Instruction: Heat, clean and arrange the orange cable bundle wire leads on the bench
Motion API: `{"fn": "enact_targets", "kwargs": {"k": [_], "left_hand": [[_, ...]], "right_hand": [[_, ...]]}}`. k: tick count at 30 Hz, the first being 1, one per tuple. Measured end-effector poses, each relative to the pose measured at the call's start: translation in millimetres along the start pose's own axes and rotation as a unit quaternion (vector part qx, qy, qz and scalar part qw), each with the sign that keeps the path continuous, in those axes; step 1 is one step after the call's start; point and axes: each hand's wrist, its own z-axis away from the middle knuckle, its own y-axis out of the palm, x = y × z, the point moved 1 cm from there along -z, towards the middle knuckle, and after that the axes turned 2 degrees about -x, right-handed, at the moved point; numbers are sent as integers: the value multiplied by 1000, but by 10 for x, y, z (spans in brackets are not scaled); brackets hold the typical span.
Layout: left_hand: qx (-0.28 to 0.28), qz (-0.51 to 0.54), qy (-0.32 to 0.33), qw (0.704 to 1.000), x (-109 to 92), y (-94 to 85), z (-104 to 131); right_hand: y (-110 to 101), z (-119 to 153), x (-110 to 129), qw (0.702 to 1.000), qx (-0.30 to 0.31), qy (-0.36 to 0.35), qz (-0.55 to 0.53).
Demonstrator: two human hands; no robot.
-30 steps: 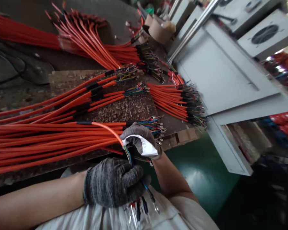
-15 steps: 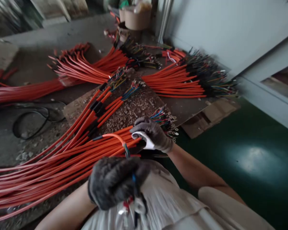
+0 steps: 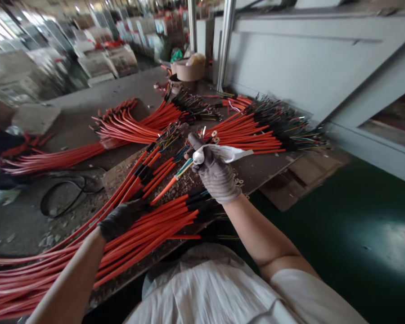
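Observation:
My right hand (image 3: 216, 173), in a grey glove, is closed around the coloured wires at the end of an orange cable (image 3: 165, 190) and a white strip (image 3: 227, 153) that trails to the right. My left hand (image 3: 124, 218), in a dark glove, lies over the orange cable bundle (image 3: 162, 229) near the lower end of that cable; its fingers are blurred and partly hidden, so its grip is unclear. Behind my hands, cables with black sleeves (image 3: 143, 173) and bare wire ends rest on a debris-covered board (image 3: 121, 168).
More orange cable bundles (image 3: 249, 135) lie farther back on the table. A round cardboard container (image 3: 189, 71) stands near a metal post (image 3: 225, 45). At the left is a black cable loop (image 3: 45, 202). Cardboard (image 3: 283, 184) juts past the table's right edge.
My left hand has moved forward and left onto the bundle. My right hand has risen with the white strip and now has the cable's wires in it. The view has tilted up.

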Motion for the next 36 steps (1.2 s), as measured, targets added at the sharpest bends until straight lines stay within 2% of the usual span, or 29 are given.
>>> {"fn": "enact_targets", "kwargs": {"k": [2, 6, 8, 10, 13, 15, 16, 18, 20, 22, 24, 27, 30, 33, 34, 36], "left_hand": [[12, -48, 41, 998, -39, 157, -72], [-18, -82, 123, 989, -311, 689, -236], [-24, -152, 146, 977, -411, 930, -262], [-9, -241, 129, 962, -403, 1058, -281], [6, -318, 80, 945, -256, 1002, -434], [-21, -356, 55, 933, -183, 877, -662], [-39, -378, 42, 924, -175, 820, -798], [-58, -411, 22, 909, -218, 749, -1050], [-62, -425, 18, 903, -307, 735, -1197], [-77, -415, 39, 906, -388, 752, -1197], [-104, -373, 82, 918, -416, 780, -1079], [-120, -275, 144, 943, -377, 839, -824], [-103, -164, 162, 968, -418, 895, -643], [-63, 1, 158, 985, -651, 887, -602], [-42, 30, 163, 985, -752, 869, -611], [-1, 22, 180, 983, -937, 827, -646]], "right_hand": [[17, 25, 7, 997, -22, 45, -51], [-42, 62, 39, 985, -67, 122, -106], [-225, 113, 68, 980, -99, 153, -82], [-484, 198, 165, 978, -165, 123, -28], [-736, 342, 359, 970, -242, 15, 19], [-658, 383, 362, 976, -218, -5, 9], [-548, 375, 295, 981, -195, 9, -4], [-254, 303, 27, 982, -161, 92, -48], [20, 186, -329, 957, -189, 191, -108], [201, 56, -629, 935, -192, 258, -148], [266, -61, -766, 931, -155, 286, -166], [179, -188, -626, 945, -142, 240, -173], [25, -250, -253, 972, -140, 118, -150], [-26, -228, 70, 993, -63, 49, -86], [-25, -205, 140, 996, -39, 43, -60], [-22, -152, 217, 999, -15, 51, -2]]}}
